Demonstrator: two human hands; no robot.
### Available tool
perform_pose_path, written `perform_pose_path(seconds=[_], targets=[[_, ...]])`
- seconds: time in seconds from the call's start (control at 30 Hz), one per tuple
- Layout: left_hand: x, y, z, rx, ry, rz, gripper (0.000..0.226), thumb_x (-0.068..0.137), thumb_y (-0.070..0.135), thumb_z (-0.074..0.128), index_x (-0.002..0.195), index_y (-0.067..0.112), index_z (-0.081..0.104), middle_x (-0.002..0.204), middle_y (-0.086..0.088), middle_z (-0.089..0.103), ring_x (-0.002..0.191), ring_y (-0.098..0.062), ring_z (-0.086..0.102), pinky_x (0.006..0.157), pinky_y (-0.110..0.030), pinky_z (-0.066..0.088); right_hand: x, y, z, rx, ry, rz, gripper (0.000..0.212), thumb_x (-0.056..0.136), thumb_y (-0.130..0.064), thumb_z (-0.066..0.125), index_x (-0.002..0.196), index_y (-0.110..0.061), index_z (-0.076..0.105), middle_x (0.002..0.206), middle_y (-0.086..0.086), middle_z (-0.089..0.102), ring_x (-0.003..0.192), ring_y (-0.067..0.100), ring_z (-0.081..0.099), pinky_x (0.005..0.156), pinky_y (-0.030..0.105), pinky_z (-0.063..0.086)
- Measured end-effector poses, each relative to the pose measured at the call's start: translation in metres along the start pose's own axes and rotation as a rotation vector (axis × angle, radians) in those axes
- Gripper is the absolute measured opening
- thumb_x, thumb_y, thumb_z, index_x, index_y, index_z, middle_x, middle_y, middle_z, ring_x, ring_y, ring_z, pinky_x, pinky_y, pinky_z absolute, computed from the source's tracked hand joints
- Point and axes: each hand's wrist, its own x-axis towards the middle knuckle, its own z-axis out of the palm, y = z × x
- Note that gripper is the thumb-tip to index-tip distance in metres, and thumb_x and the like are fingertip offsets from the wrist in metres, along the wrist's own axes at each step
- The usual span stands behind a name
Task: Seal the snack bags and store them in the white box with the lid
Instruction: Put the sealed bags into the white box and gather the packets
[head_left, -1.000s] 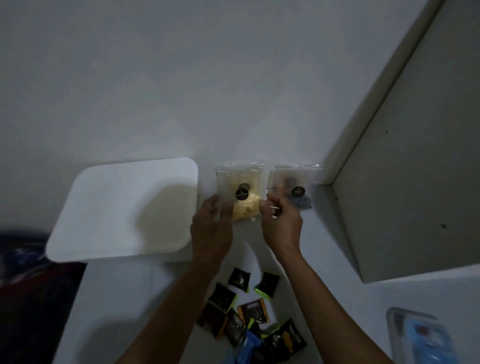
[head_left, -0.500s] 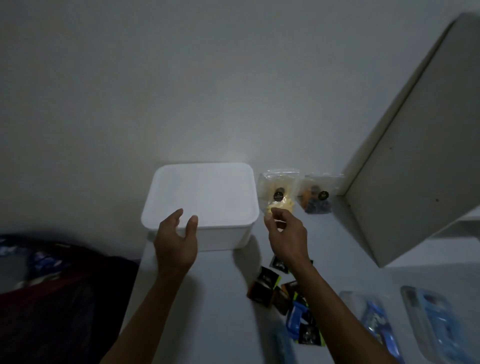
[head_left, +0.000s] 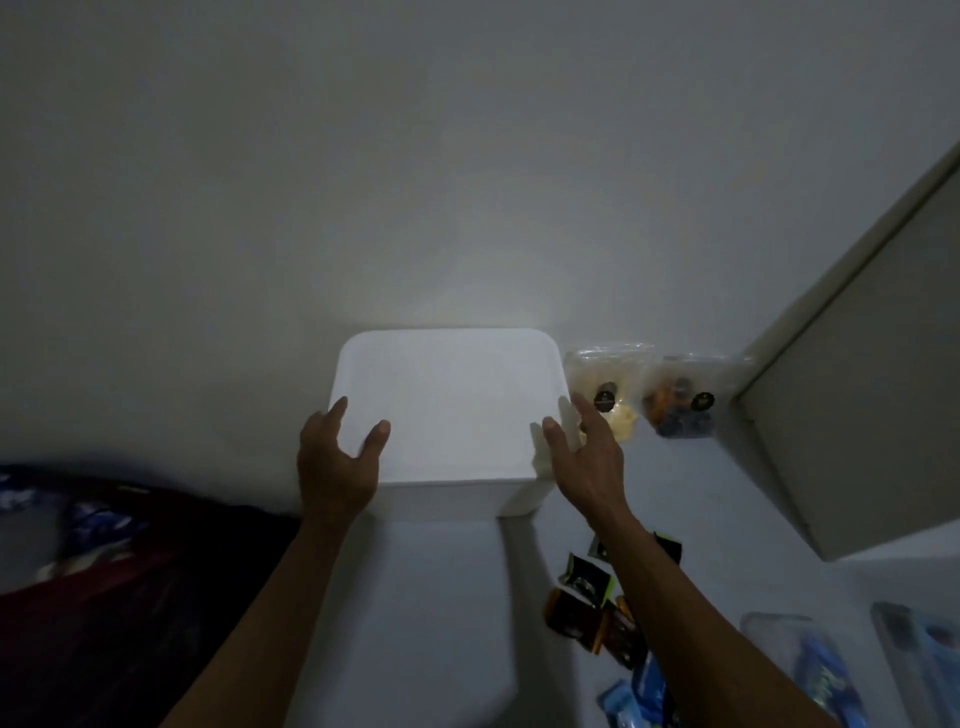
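Note:
The white box with its lid (head_left: 449, 405) on stands against the wall at the middle of the white surface. My left hand (head_left: 337, 462) is at the box's near left corner, fingers spread over the lid edge. My right hand (head_left: 587, 457) is open at the box's near right corner, fingers straight. Two clear snack bags lean on the wall right of the box: one with yellow pieces (head_left: 615, 387), one with orange and dark pieces (head_left: 680, 397). Each carries a round black sticker.
Several small dark snack packets (head_left: 587, 608) lie on the surface under my right forearm. Blue packets (head_left: 634, 691) and clear plastic trays (head_left: 815, 670) sit at the lower right. A grey cabinet side (head_left: 852, 415) stands at the right. Dark cloth (head_left: 104, 571) lies at the left.
My right hand left the yellow snack bag and moved left to the box's right corner. My left hand moved up onto the lid's left corner. The view shifted closer to the box.

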Motion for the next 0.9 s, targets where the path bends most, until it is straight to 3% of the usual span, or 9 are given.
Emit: perform_pose_path(seconds=[0.1,0.37,0.6,0.67,0.77,0.9], targets=[[0.015,-0.007,0.006,0.06,-0.051,-0.092,0.068,0.085,0.045,0.071,0.144,0.018,0.049,0.152,-0.013,0.041,0.141,-0.027,0.037,0.116,-0.037,0.027,0.015,0.007,0.011,-0.007,-0.029,0.033,0.065,0.096,-0.04,0.058,0.152,-0.018,0.033,0.157,0.002,0.037,0.144,0.021,0.034,0.117,0.041,0.031],[0.026,-0.012,0.01,0.059,0.029,-0.085,0.069,0.076,0.044,0.08,0.135,0.014,0.06,0.143,-0.011,0.055,0.129,-0.027,0.054,0.109,-0.035,0.039,0.03,0.019,0.029,0.052,-0.003,0.089,0.07,0.093,-0.045,0.061,0.153,-0.025,0.031,0.154,-0.003,0.042,0.141,0.015,0.039,0.116,0.041,0.035],[0.028,0.0,-0.004,0.062,0.049,-0.045,0.072,0.073,0.046,0.082,0.135,0.015,0.06,0.146,-0.009,0.052,0.131,-0.026,0.052,0.108,-0.034,0.038,0.027,0.009,0.026,0.063,0.016,0.054,0.07,0.088,-0.055,0.061,0.149,-0.031,0.035,0.151,-0.006,0.046,0.139,0.013,0.042,0.114,0.043,0.038],[0.025,0.007,-0.014,0.064,0.066,-0.026,0.073,0.073,0.048,0.081,0.135,0.016,0.06,0.147,-0.008,0.051,0.133,-0.026,0.051,0.109,-0.034,0.037,0.02,-0.001,0.02,0.07,0.032,0.022,0.071,0.09,-0.051,0.062,0.152,-0.031,0.033,0.155,-0.008,0.041,0.141,0.006,0.036,0.117,0.033,0.032],[0.01,0.014,-0.035,0.066,0.064,-0.013,0.074,0.074,0.051,0.08,0.137,0.018,0.059,0.15,-0.006,0.048,0.135,-0.025,0.048,0.11,-0.033,0.035,-0.004,-0.014,0.009,0.065,0.059,-0.037,0.073,0.091,-0.045,0.064,0.153,-0.029,0.029,0.156,-0.016,0.032,0.135,-0.009,0.025,0.108,0.014,0.023],[-0.033,0.009,-0.07,0.008,0.021,-0.003,0.074,0.074,0.049,0.08,0.137,0.017,0.058,0.148,-0.002,0.05,0.133,-0.021,0.049,0.105,-0.023,0.032,-0.058,-0.024,-0.004,0.077,0.08,-0.075,0.077,0.09,-0.046,0.065,0.154,-0.029,0.026,0.155,-0.017,0.032,0.137,-0.007,0.028,0.11,0.017,0.027]])
